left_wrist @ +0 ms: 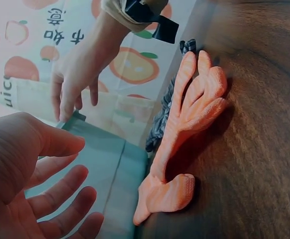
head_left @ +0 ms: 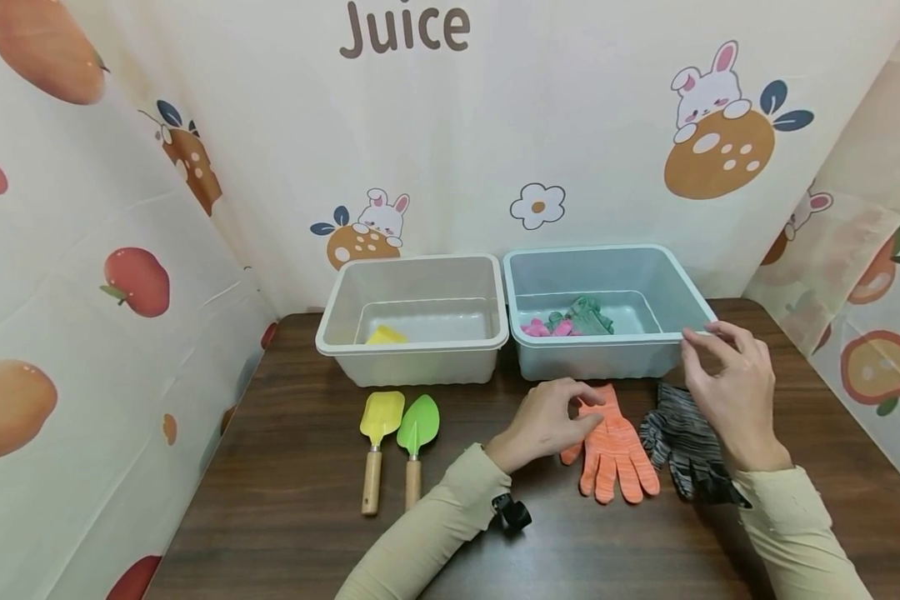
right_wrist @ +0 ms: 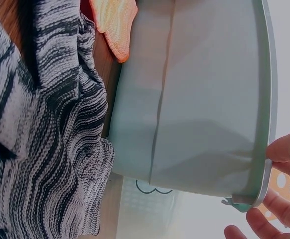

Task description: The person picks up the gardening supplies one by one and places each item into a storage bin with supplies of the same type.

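Note:
At the front right corner of the light blue bin [head_left: 592, 358], my right hand [head_left: 735, 392] pinches the rim between thumb and fingers; the right wrist view shows the rim [right_wrist: 269, 124] between them. Inside that bin lie a green glove [head_left: 588, 317] and something pink [head_left: 547, 327]. My left hand [head_left: 547, 421] hovers over the cuff of an orange glove [head_left: 615, 454], its fingers loosely bent and apart from it in the left wrist view. Beside the orange glove, a black-and-grey striped glove [head_left: 686, 433] lies under my right hand and is partly hidden.
To the left of the blue bin stands a grey-white bin [head_left: 420, 367] with a yellow item [head_left: 386, 335] in it. A yellow hand shovel [head_left: 381, 417] and a green hand trowel [head_left: 418, 425] lie before it. A printed curtain [head_left: 450, 150] rises behind the table.

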Demonstrator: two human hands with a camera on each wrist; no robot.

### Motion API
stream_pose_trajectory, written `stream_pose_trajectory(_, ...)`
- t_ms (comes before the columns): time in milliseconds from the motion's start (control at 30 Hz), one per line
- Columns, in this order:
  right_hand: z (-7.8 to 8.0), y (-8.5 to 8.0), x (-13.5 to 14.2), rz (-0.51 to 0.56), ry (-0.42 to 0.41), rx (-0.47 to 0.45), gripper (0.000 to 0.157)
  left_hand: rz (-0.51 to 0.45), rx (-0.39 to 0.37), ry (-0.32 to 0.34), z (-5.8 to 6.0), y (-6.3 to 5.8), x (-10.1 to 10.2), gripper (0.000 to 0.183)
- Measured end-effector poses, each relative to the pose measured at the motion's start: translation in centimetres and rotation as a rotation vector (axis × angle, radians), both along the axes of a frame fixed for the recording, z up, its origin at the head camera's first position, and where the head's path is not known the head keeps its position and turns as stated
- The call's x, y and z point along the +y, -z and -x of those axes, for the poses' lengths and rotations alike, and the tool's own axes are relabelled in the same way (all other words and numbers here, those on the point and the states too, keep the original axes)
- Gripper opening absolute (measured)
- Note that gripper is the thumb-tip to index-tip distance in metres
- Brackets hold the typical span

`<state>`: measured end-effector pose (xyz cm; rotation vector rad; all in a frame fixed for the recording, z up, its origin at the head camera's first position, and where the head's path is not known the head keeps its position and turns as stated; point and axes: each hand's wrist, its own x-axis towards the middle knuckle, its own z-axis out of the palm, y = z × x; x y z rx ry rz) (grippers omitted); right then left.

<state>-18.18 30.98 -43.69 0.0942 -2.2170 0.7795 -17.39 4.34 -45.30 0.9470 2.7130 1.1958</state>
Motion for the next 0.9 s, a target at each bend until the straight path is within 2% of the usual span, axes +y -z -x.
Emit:
stream_pose_trajectory(533, 0.1, -0.1, 0.0, 0.007, 0.003, -0.006, 0.022, 0.020, -0.016, 0.004, 0.2, 0.9, 0.4, 0.021)
stream_pose_trajectory(900, -0.1, -0.1, 0.0, 0.006, 0.000, -0.005, 0.023, 0.049, -0.015, 0.000, -0.1, 1.3, 0.6, 0.019)
